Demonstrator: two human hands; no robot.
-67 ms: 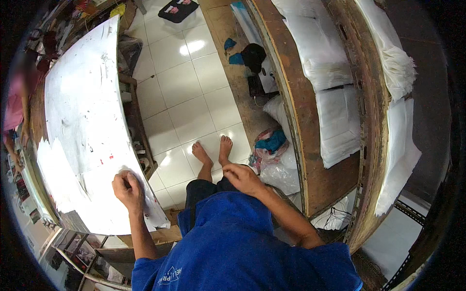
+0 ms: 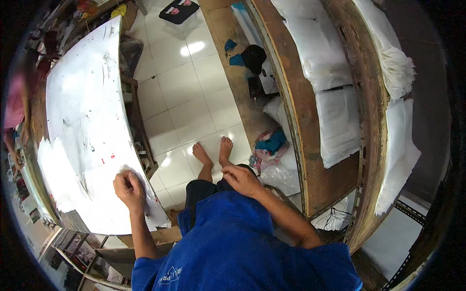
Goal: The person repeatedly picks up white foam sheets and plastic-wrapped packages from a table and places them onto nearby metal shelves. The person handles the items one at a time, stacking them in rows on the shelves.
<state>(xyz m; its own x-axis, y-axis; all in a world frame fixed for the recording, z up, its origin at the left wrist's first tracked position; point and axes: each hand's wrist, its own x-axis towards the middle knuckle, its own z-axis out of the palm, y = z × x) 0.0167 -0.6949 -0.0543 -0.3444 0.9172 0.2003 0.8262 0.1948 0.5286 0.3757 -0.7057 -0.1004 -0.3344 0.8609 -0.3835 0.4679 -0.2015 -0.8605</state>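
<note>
White board point(image 2: 90, 106), long axis running forward, apparently flat

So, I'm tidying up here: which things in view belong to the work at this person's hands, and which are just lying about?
Likely in use:
white tabletop, with the left hand over it
white sheets at its left side

Seemingly just lying about:
black cap
blue cloth
clear plastic bag

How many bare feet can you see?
2: the left foot and the right foot beside it, both on the tiles. Feet of the person in pink don't show; they may be hidden.
</note>
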